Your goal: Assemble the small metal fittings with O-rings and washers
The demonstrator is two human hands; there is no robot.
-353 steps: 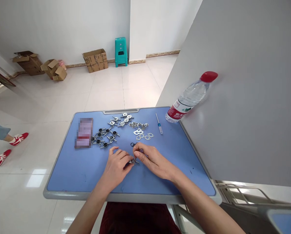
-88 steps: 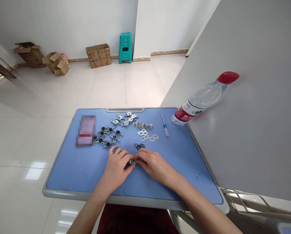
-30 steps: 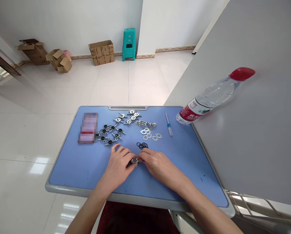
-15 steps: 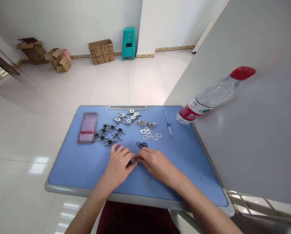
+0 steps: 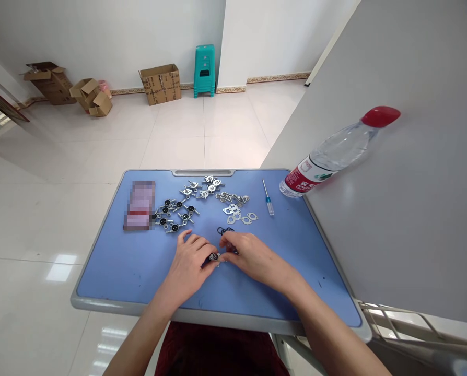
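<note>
My left hand [image 5: 192, 262] is closed around a small metal fitting [image 5: 214, 257] with a dark part, held low over the blue tabletop. Most of that fitting is hidden by the fingers. My right hand [image 5: 244, 249] is beside it, its thumb tip at the fitting's edge and its forefinger raised apart from the thumb. Just beyond the right fingers lie several black rubber rings [image 5: 226, 230], partly covered by the hand. Similar fittings with black centres [image 5: 174, 209] are spread to the left, and flat metal gasket plates [image 5: 237, 215] lie farther out.
The blue table [image 5: 112, 271] also bears a blurred phone-like object [image 5: 140, 204], more metal fittings [image 5: 209, 187], small metal pieces [image 5: 233, 198] and a screwdriver [image 5: 268, 201]. A water bottle [image 5: 314, 169] stands by the right-hand panel. Cardboard boxes [image 5: 161, 86] and green stools [image 5: 205, 70] stand by the wall.
My right forefinger has lifted away from the thumb, opening a gap between them, and covers more of the black rings. My left hand still holds the fitting; the view has shifted slightly.
</note>
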